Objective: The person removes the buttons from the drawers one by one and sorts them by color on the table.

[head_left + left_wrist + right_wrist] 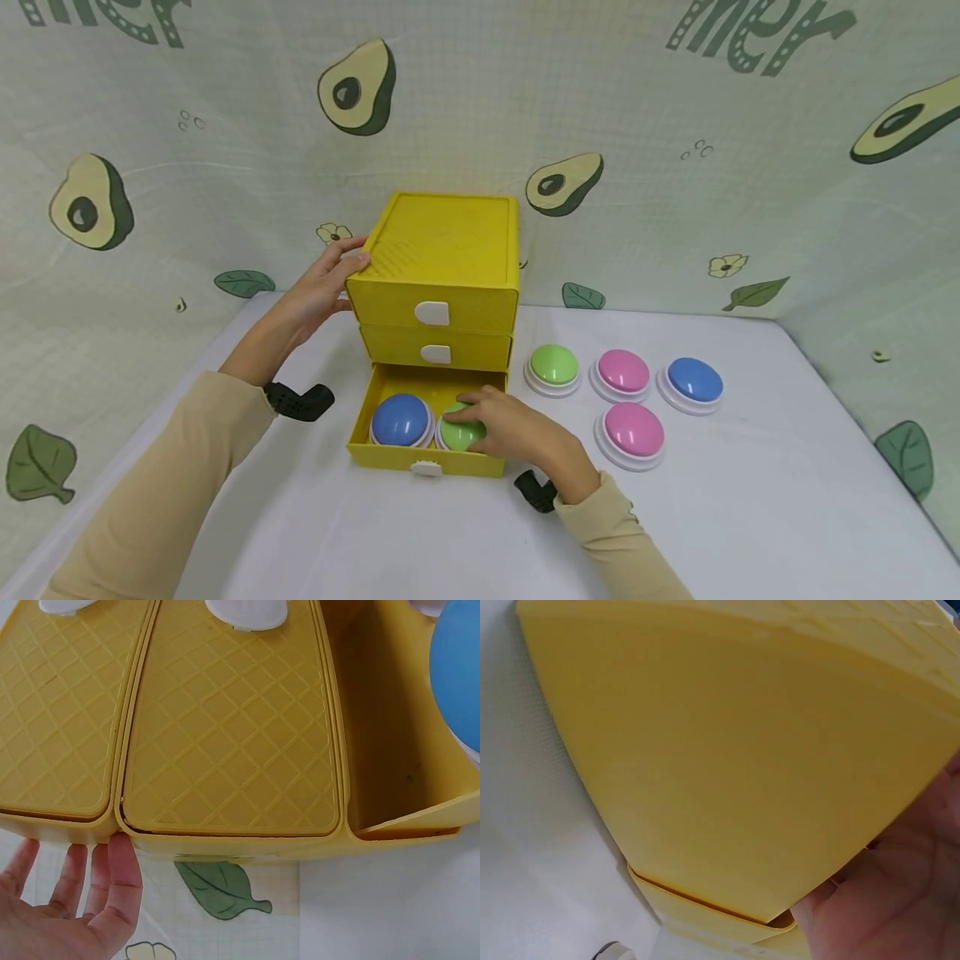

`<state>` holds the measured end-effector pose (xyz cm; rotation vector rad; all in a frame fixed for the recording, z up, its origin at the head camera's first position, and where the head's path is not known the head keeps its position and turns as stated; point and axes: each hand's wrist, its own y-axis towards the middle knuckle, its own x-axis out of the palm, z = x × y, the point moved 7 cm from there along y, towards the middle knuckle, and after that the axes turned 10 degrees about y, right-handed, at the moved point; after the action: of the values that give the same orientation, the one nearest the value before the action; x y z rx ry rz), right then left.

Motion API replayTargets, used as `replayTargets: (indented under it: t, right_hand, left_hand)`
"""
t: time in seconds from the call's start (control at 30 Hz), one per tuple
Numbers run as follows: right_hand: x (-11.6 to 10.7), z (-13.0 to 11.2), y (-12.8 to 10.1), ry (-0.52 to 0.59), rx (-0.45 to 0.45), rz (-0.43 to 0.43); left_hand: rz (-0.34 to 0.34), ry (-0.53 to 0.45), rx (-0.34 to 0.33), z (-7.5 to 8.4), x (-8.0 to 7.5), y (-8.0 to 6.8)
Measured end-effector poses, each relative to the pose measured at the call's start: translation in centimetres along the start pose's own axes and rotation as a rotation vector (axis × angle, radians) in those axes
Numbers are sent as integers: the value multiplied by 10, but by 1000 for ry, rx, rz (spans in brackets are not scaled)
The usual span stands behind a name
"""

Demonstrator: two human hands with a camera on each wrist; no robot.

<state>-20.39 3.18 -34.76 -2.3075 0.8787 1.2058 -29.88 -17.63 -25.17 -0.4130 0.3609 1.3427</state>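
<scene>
A yellow cabinet [450, 242] with three stacked drawers stands on the table, its bottom drawer [382, 456] pulled out. Inside that drawer sit a blue dome button [400, 421] and a green dome button [459, 433], each on a white base. My right hand [517, 425] reaches over the drawer's right side and grips the green one, partly covering it. With extended fingers, my left hand [322, 279] rests against the cabinet's upper left side. The right wrist view shows mostly the drawer's outer side wall [705, 750], which hides the fingertips.
Right of the cabinet, a green button [553, 364], a pink button [622, 370] and a blue button [694, 380] form a row, with another pink button [634, 429] in front. A printed cloth [465, 100] hangs behind the white table [750, 517].
</scene>
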Motion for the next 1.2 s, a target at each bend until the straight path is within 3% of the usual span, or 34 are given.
replayTargets:
  t: [0.53,1.2]
  right_hand:
    - [-9,-3,-5,0,-44,99]
    - [-45,-21,-30,63,-43,223]
  left_hand:
    - [-1,-5,2,2,0,-1]
    - [-5,-9,9,1,0,-1]
